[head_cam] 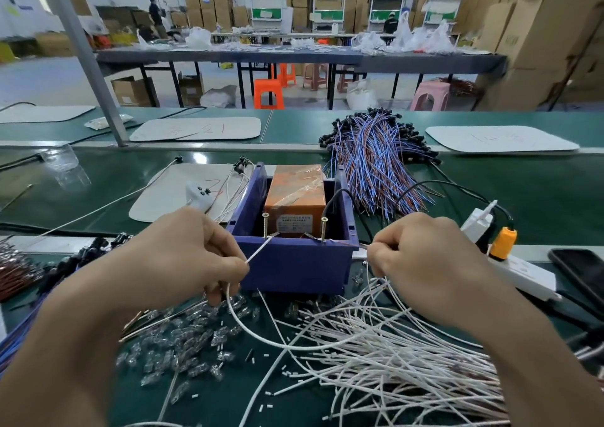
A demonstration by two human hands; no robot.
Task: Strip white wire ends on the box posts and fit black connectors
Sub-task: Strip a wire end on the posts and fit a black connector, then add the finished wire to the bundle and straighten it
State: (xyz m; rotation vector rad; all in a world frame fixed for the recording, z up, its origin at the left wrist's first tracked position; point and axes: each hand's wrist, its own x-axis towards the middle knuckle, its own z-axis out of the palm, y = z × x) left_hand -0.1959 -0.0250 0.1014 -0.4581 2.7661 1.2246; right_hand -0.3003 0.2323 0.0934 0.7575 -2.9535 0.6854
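A blue plastic box (294, 263) stands in front of me with an orange block (295, 198) inside and two upright screw posts (265, 225) on its near wall. My left hand (192, 253) pinches a white wire (258, 252) whose end reaches the left post. The same wire loops down and across towards my right hand (421, 256), which pinches white wire at the box's right corner. A heap of white wires (392, 354) lies below the right hand. Black connectors (94, 247) lie at the left.
Small clear glass bulbs (183, 338) and cut white sleeve bits litter the green bench. A bundle of blue and brown wires (379, 162) lies behind the box. A white power strip with an orange plug (503, 240) and a dark phone (581, 273) sit at the right.
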